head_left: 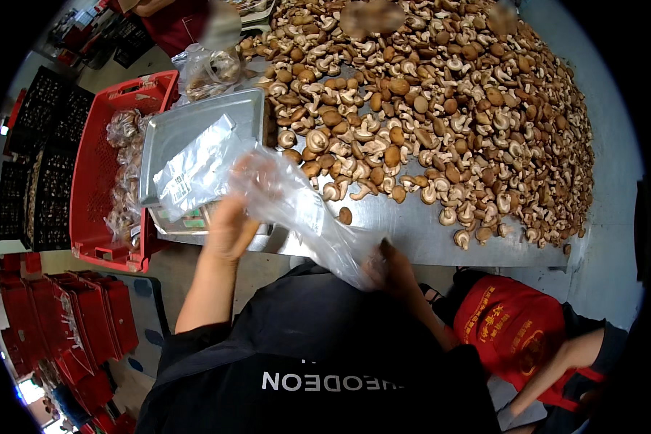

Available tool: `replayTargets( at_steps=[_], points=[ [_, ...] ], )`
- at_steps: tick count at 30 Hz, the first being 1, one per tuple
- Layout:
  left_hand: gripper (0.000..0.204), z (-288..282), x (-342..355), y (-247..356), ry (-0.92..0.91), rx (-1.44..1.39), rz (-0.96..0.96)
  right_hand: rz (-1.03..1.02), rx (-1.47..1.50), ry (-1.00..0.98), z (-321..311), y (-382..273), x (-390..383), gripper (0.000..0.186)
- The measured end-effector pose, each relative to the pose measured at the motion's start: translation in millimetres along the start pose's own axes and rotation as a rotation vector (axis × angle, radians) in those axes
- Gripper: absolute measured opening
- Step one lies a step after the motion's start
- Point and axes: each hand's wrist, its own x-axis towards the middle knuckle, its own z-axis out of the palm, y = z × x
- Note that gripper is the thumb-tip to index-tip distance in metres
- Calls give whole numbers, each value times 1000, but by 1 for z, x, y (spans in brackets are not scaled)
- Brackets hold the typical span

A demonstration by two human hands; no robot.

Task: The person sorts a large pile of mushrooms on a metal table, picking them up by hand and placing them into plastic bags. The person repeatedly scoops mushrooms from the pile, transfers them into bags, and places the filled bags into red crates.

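A long clear plastic bag (311, 217) stretches between my two hands in front of my dark apron. My left hand (242, 202) holds its upper left end, its fingers partly seen through the plastic. My right hand (389, 264) grips the lower right end, partly hidden by the plastic. Beside my left hand, flat plastic bags (188, 166) lie on a metal tray (202, 108). Loose brown mushrooms (470, 130) cover much of the steel table (412, 235) beyond my hands.
A red crate (94, 181) of bagged mushrooms stands left of the tray, with more bagged mushrooms (206, 72) behind it. Black crates (50, 166) and red crates (87, 325) are stacked further left. One co-worker (513, 333) in red is at lower right, another (170, 22) at the top.
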Motion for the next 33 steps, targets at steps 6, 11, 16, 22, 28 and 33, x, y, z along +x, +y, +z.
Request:
replayTargets(
  at_steps=[6,11,16,22,28,33],
  points=[
    [66,-78,-21,-143,42,320,-758,-313,439,-163,-82,26,3,44],
    [41,-43,42,-185,309,194,-706,-517,72,-10,-113,28,45,52],
    [50,-26,58,-196,466,135,-689,-349,252,159,-121,-26,91,39],
    [55,-57,22,-184,740,-139,-449,-283,145,122,-72,-68,138,32],
    [41,-89,103,-170,704,149,-246,-343,392,-11,-56,-90,160,21],
    [45,-55,207,-112,350,339,-237,-404,270,-64,-58,-112,185,28]
  ],
)
